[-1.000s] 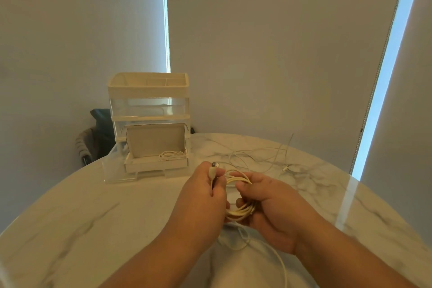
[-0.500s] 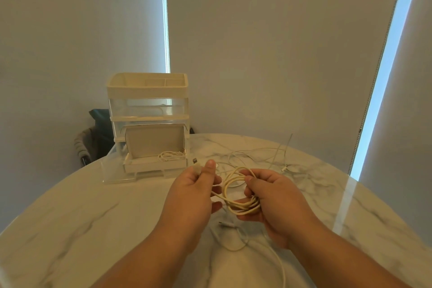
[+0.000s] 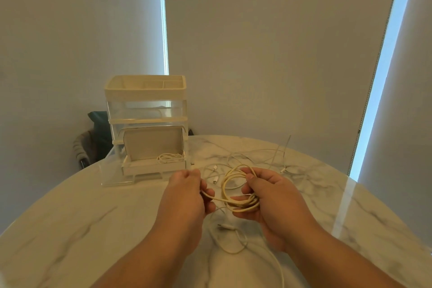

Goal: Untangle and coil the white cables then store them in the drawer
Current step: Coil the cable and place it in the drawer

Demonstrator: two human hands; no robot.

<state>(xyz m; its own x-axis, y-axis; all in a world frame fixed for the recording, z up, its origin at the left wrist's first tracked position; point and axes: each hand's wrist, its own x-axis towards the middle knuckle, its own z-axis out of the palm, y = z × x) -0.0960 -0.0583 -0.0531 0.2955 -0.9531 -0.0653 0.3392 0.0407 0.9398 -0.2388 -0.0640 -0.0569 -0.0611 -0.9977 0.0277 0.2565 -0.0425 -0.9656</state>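
Two risks: right hand (image 3: 278, 199) grips the coil (image 3: 244, 206), loops may spring; left hand (image 3: 184, 194) pinching the tail (image 3: 211, 197) may snag loose cables (image 3: 226, 226).

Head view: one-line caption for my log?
Right hand holds a cream cable coil, left hand pinches its tail; another coil lies in the open drawer.
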